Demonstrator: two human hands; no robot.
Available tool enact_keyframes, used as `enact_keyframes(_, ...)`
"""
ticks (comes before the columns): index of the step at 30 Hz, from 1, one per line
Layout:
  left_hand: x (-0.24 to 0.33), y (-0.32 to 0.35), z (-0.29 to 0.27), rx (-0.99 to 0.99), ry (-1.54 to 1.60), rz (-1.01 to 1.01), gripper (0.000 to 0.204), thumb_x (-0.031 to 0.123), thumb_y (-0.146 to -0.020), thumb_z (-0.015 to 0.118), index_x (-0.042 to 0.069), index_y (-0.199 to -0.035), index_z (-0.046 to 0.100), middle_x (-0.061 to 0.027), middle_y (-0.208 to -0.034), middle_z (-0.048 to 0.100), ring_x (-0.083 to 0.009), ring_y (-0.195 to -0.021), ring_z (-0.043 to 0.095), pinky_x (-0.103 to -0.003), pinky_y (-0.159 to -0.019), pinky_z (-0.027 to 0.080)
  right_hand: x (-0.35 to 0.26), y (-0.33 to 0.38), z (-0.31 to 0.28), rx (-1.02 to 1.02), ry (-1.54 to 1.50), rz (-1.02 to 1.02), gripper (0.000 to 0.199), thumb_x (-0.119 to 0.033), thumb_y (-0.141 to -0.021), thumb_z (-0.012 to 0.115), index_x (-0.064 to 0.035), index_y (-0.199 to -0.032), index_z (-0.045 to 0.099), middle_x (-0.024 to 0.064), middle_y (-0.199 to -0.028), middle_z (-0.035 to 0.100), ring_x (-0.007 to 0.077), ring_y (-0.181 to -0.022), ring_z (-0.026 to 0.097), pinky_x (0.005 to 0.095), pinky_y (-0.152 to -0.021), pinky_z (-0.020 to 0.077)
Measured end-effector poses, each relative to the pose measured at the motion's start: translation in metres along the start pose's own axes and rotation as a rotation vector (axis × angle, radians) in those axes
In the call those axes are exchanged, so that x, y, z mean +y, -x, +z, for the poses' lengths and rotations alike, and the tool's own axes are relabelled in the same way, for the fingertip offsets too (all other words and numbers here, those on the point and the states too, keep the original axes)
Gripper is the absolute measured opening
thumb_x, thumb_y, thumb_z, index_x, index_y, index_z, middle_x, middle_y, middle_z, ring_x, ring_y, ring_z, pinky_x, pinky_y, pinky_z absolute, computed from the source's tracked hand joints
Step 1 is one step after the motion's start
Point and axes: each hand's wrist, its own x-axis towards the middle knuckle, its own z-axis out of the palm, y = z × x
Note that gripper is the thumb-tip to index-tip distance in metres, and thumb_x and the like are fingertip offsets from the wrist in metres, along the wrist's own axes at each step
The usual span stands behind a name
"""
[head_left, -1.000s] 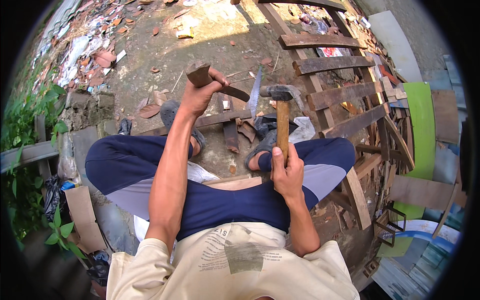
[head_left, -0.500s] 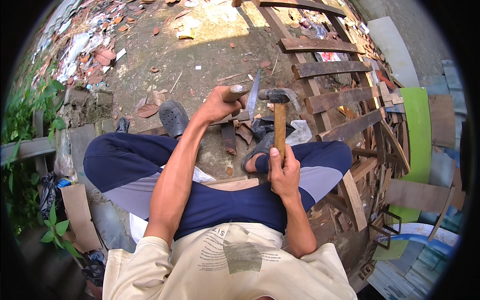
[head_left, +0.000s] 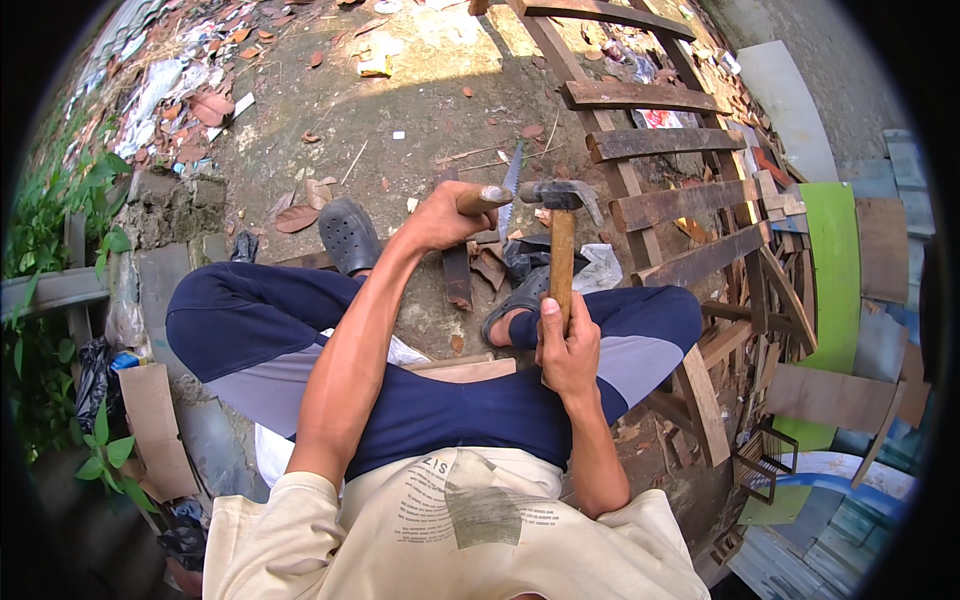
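Observation:
My left hand (head_left: 440, 217) is closed around a short, round wooden piece with a pale worn end (head_left: 484, 198); its other end is hidden in the fist. Upright in my right hand (head_left: 569, 345) is a claw hammer (head_left: 562, 235), gripped low on its wooden handle with the metal head uppermost. The hammer head is just right of the wooden piece, a small gap between them. Behind them shows a toothed saw blade (head_left: 511, 185), its handle not visible. A dark wood strip (head_left: 457, 278) lies below my left hand.
A wooden slatted frame (head_left: 650, 150) stretches along the right, beside a green panel (head_left: 832, 290). Black plastic (head_left: 525, 258) lies near my right shoe (head_left: 520, 303); my left shoe (head_left: 348, 235) is further left. Litter and dry leaves (head_left: 175, 110) cover the far left, above green plants (head_left: 60, 220).
My left hand has turned slightly, and the wooden piece's pale end has shifted right and a little lower, toward the hammer head. My right hand and the hammer have barely moved.

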Motion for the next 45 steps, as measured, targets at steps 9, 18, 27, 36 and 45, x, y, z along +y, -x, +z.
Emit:
enact_keyframes(9, 0.006, 0.0, 0.003, 0.018, -0.038, 0.019, 0.01, -0.004, -0.077, 0.069, 0.002, -0.085, 0.072, -0.002, -0.078, 0.07, -0.0114, -0.076, 0.064, -0.032, -0.07, 0.053, 0.007, 0.0, -0.002, 0.001, 0.012, 0.003, 0.033, -0.032, -0.11, 0.057, 0.0002, -0.102, 0.061, -0.0002, -0.061, 0.053, 0.0076, -0.045, 0.05, 0.0264, -0.041, 0.0393)
enact_keyframes(18, 0.005, 0.0, 0.002, -0.022, -0.056, 0.013, 0.012, -0.001, -0.082, 0.071, 0.0, -0.094, 0.071, -0.0013, -0.079, 0.07, -0.0106, -0.076, 0.061, -0.032, -0.07, 0.051, 0.007, 0.001, -0.002, 0.006, 0.009, -0.004, 0.032, -0.03, -0.11, 0.056, 0.0004, -0.104, 0.061, -0.0006, -0.061, 0.052, 0.0071, -0.044, 0.049, 0.0261, -0.04, 0.038)
enact_keyframes(27, 0.004, -0.001, 0.004, -0.022, -0.029, 0.004, 0.015, -0.001, -0.083, 0.071, 0.001, -0.098, 0.072, -0.0008, -0.08, 0.069, -0.0102, -0.077, 0.06, -0.032, -0.07, 0.05, -0.009, 0.002, -0.007, -0.014, -0.02, -0.026, 0.032, -0.031, -0.11, 0.057, 0.001, -0.107, 0.061, -0.0009, -0.06, 0.052, 0.0065, -0.045, 0.048, 0.0252, -0.041, 0.0372)
enact_keyframes(36, 0.002, 0.0, 0.004, -0.05, -0.076, 0.054, 0.015, -0.002, -0.079, 0.071, 0.003, -0.093, 0.073, 0.001, -0.079, 0.069, -0.0097, -0.074, 0.06, -0.031, -0.068, 0.052, -0.064, 0.005, -0.026, -0.125, 0.201, -0.245, 0.02, -0.015, -0.106, 0.061, 0.0025, -0.114, 0.059, 0.0088, -0.074, 0.072, 0.022, -0.063, 0.071, 0.0335, -0.059, 0.0543)
enact_keyframes(45, 0.005, 0.007, 0.004, 0.013, -0.028, 0.004, 0.019, -0.006, -0.078, 0.071, 0.002, -0.095, 0.073, -0.0031, -0.082, 0.072, -0.0123, -0.081, 0.065, -0.032, -0.073, 0.053, -0.074, -0.001, -0.024, -0.11, 0.239, -0.37, 0.021, -0.014, -0.104, 0.063, 0.0021, -0.117, 0.059, 0.0128, -0.073, 0.071, 0.0302, -0.063, 0.073, 0.0387, -0.057, 0.056)
